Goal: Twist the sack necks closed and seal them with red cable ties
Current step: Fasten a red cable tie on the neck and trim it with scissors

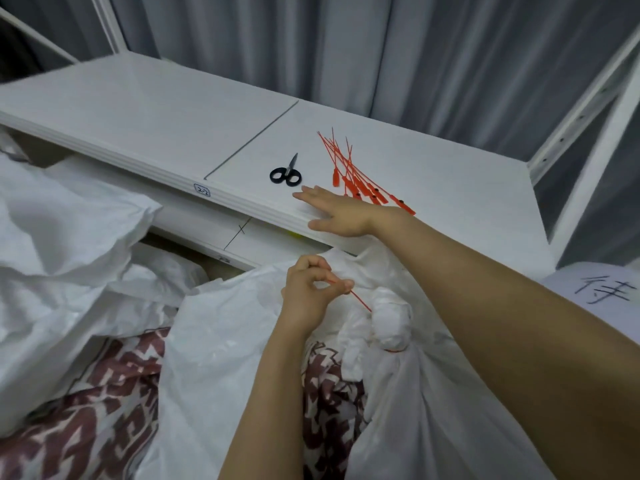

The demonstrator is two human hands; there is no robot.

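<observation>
A person is bending over a white sack (433,410), seen from above; its neck (391,323) is sitting twisted into a tight knob, with a red tie (360,301) looped round its base and the thin tail running up and to the left; the left hand (308,289) is pinching that tail between thumb and forefinger, other fingers curled in, pulling it straight; the right hand (341,213) is stretching flat over the front edge of a white shelf (138,109), fingers straight and gripping nothing, fingertips just short of black scissors (286,174); spare ties (349,171) are lying in a loose pile just behind that hand; other sacks (69,220) and a patterned cloth (104,393) are lying to the left; the tie is looking already cinched, so the step in hand is probably trimming its tail; the next move is likely calling for the right hand to close on the scissors and bring them to the tail close to the neck
</observation>
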